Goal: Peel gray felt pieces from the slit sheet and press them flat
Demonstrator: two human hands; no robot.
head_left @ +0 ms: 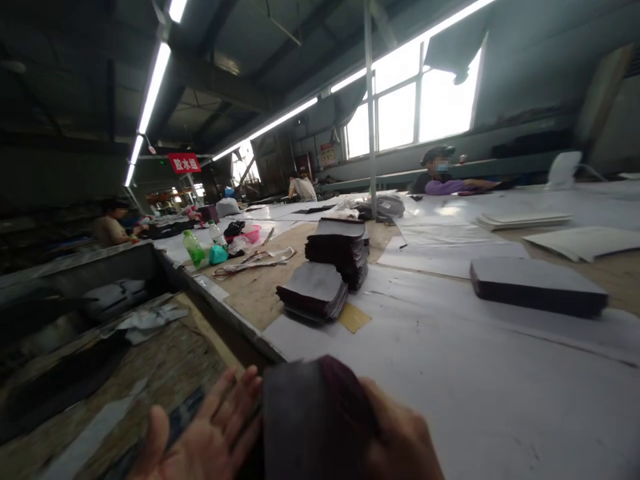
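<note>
Low in the view, my right hand point(400, 433) grips a dark, bent stack of sheet pieces point(310, 420) by its right side; motion blurs it. Beside the stack's left edge is my left hand point(210, 427), palm up with its fingers spread. Whether its fingertips touch the stack I cannot tell. Farther up the table lie a short pile of grey-topped dark pieces point(310, 283) and a taller pile point(340, 250) just behind it. A yellowish card point(355, 318) sticks out next to the short pile.
A thick dark block of sheets point(537, 283) lies on the right of the white-covered table point(450, 373). A green bottle point(193, 249) stands near the left edge. A metal pole point(371, 113) rises mid-table. Co-workers sit beyond, one in a cap point(440, 177) at the far side.
</note>
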